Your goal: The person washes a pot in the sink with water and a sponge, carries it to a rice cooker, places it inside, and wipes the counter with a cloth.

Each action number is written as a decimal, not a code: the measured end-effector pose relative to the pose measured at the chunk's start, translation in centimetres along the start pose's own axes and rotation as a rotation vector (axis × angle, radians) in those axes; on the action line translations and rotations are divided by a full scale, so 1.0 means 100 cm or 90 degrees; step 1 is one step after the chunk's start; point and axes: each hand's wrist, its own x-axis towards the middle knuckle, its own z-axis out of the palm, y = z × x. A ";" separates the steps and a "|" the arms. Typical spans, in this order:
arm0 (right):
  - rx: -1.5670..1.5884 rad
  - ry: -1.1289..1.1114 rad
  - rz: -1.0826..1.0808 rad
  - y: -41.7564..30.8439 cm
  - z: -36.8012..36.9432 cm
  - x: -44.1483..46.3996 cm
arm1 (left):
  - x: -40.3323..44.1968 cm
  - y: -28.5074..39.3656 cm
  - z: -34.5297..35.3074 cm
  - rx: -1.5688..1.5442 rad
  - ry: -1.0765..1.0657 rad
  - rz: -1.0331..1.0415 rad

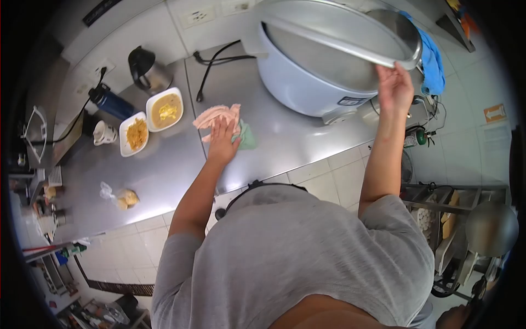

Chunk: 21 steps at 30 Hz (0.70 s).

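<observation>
My left hand (222, 141) lies with its fingers stretched out on a crumpled pink cloth (208, 118) on the steel counter. A green cloth (248, 135) sits against the pink one, partly under it. With its fingertips and thumb, my right hand (395, 90) grips the rim of a large metal lid (350, 24). That lid is tilted up over a big pale-blue rice cooker (307, 82). Its far part runs past the top of the view, and the inside of the cooker is mostly hidden.
Left on the steel counter (170, 164) are two white bowls of food (164, 127) (125, 148), a cup (104, 133), a blue bottle (112, 103), a kettle (150, 74) and a small plastic bag (127, 199). A black cord (205, 74) lies near the cooker; a blue cloth (434, 66) hangs right.
</observation>
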 end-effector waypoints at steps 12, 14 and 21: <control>-0.390 0.130 0.437 -0.036 -0.003 -0.063 | -0.004 0.002 -0.004 -0.020 0.057 0.047; -0.612 0.054 0.458 -0.054 0.004 -0.066 | -0.005 0.002 -0.002 -0.020 0.062 0.047; -0.781 0.230 0.144 -0.131 -0.081 0.014 | -0.002 0.009 -0.004 0.011 0.046 0.035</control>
